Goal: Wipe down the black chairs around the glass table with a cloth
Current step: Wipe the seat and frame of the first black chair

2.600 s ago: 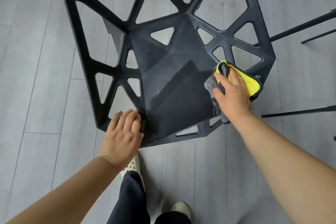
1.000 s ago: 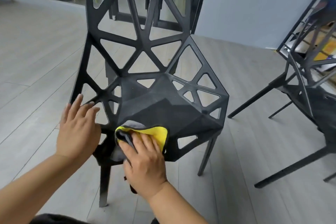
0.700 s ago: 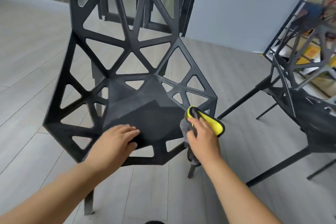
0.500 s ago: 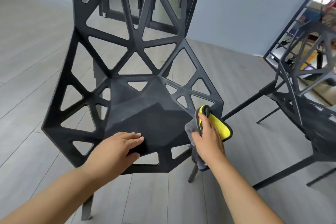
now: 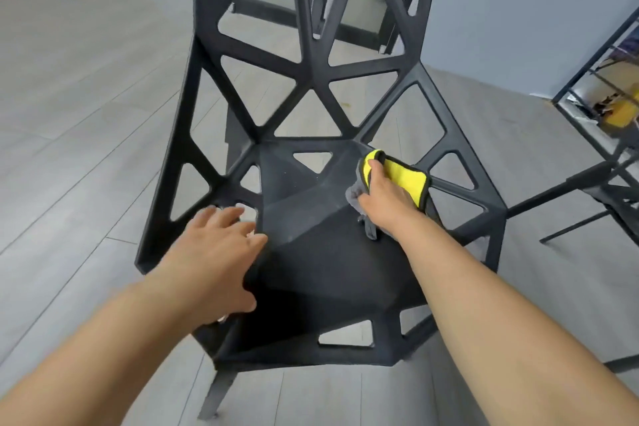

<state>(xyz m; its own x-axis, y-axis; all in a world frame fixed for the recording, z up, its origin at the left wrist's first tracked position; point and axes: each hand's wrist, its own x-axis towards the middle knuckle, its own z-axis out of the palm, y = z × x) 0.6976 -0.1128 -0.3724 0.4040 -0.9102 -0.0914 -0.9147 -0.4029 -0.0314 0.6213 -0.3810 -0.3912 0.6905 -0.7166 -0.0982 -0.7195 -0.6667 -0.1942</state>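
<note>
Chair (image 5: pixel 311 252) — matt black plastic, fine-grained; cloth (image 5: pixel 406 180) — fluffy yellow/grey microfibre.

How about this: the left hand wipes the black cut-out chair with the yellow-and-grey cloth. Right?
Not quite. The head view shows the right hand wiping the black cut-out chair with the yellow-and-grey cloth; the left hand holds none.

The chair (image 5: pixel 321 252) is matt black, cut through with triangular openings; the cloth (image 5: pixel 404 180) is bright yellow, grey beneath, dark-edged; the floor (image 5: pixel 86 97) is pale grey planks.
</note>
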